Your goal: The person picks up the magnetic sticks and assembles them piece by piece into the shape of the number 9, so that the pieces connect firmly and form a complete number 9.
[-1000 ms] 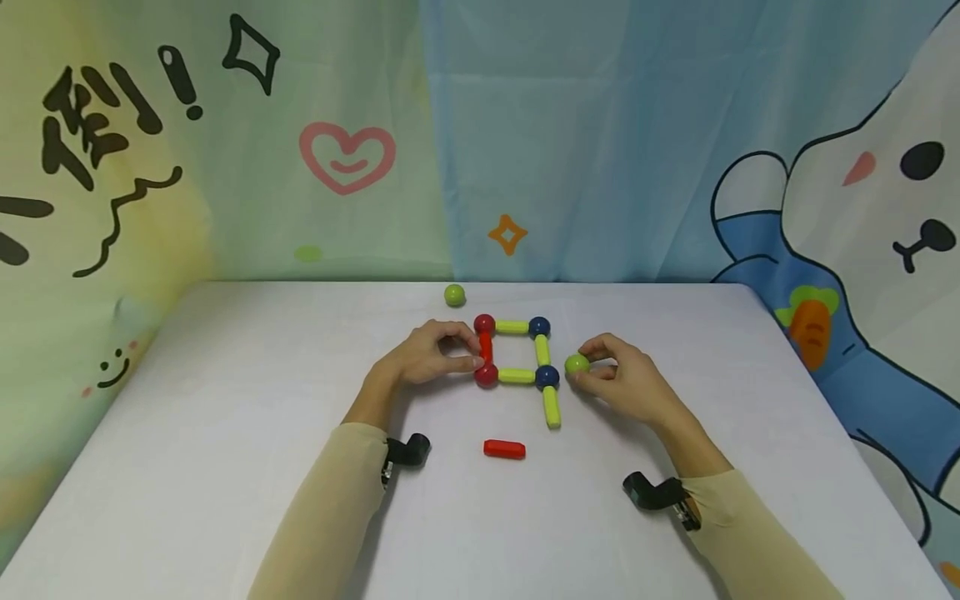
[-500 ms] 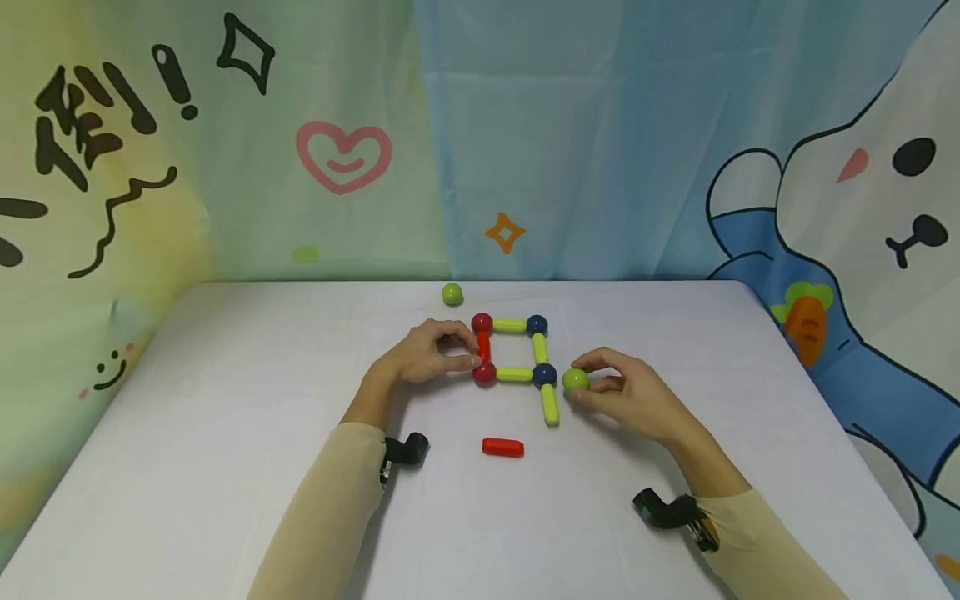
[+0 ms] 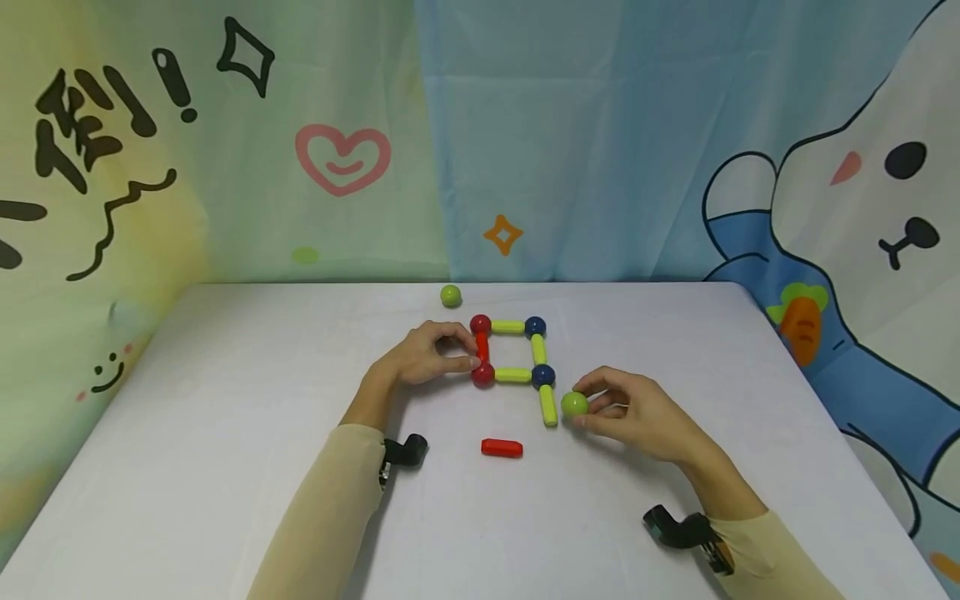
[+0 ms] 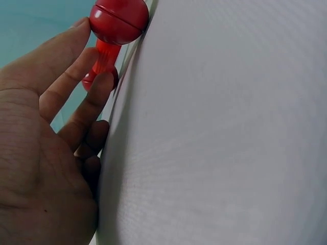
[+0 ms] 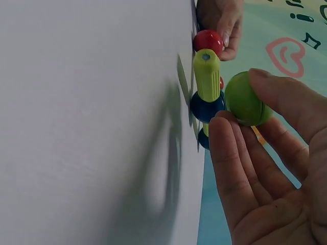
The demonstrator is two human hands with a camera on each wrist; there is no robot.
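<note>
A square frame of toy building rods and balls lies on the table, with two red balls [image 3: 483,375], two blue balls [image 3: 543,376], a red rod [image 3: 482,346] and several yellow-green rods [image 3: 513,375]. One more yellow-green rod [image 3: 549,407] juts toward the front from the near blue ball. My left hand [image 3: 431,354] holds the frame's red left side, thumb against the near red ball [image 4: 120,23] and fingers by the red rod [image 4: 106,56]. My right hand [image 3: 637,414] pinches a green ball [image 5: 246,99] between thumb and fingers, just right of the jutting rod's end [image 5: 207,71].
A loose red rod [image 3: 502,448] lies in front of the frame. Behind it, near the table's back edge, sits another green ball [image 3: 451,296]. The white table [image 3: 225,400] meets a printed curtain [image 3: 570,150] at the back.
My right hand has brought the green ball toward the front, from beside the near blue ball to beside the jutting rod's end. My left hand stays on the frame.
</note>
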